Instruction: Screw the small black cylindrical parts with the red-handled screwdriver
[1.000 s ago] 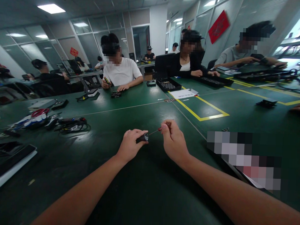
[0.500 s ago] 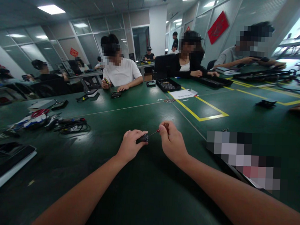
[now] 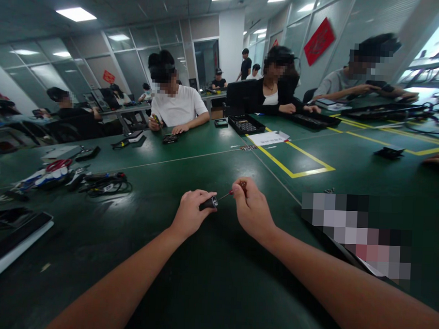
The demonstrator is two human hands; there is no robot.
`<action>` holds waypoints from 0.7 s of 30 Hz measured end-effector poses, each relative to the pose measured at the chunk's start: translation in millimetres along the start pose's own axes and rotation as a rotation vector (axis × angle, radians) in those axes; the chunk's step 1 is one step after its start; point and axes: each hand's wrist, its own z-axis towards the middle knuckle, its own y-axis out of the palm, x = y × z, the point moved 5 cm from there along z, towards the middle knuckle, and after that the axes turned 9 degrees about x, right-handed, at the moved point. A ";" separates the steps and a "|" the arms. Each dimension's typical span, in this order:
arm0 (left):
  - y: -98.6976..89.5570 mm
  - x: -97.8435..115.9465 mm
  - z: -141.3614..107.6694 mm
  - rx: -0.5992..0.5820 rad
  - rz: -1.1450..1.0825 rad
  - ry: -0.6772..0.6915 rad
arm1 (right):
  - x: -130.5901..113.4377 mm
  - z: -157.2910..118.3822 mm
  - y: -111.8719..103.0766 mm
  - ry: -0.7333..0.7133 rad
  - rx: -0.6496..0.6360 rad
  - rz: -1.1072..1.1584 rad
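Observation:
Near the middle of the green table (image 3: 185, 289), my left hand (image 3: 190, 211) is closed round a short black cylinder (image 3: 208, 203), whose round end faces right. To its right, my right hand (image 3: 252, 207) grips a screwdriver (image 3: 230, 192) by its handle, most of which the fingers hide. The thin shaft points left and its tip meets the end of the cylinder; whether it sits inside a screw is too small to tell.
Cables (image 3: 107, 183) and a dark device with a pale edge (image 3: 19, 248) lie at the left. Yellow tape (image 3: 310, 171) marks the table beyond my hands. Across it, a person in white (image 3: 180, 107) and others work beside black trays (image 3: 246, 123).
Both hands keep nearly the same place and hold. The end of the cylinder has turned slightly. In the background, a standing person in dark clothes has shifted left.

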 end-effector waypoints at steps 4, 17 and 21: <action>0.7 -2.9 -0.1 0.005 0.006 0.011 | 0.5 0.9 0.0 -0.006 0.020 -0.042; -9.7 -4.3 2.3 0.127 -0.169 -0.106 | -2.8 1.4 -7.7 -0.005 0.090 0.055; -14.0 -10.2 5.1 0.153 -0.257 -0.206 | 0.3 1.2 -5.7 0.031 0.063 0.061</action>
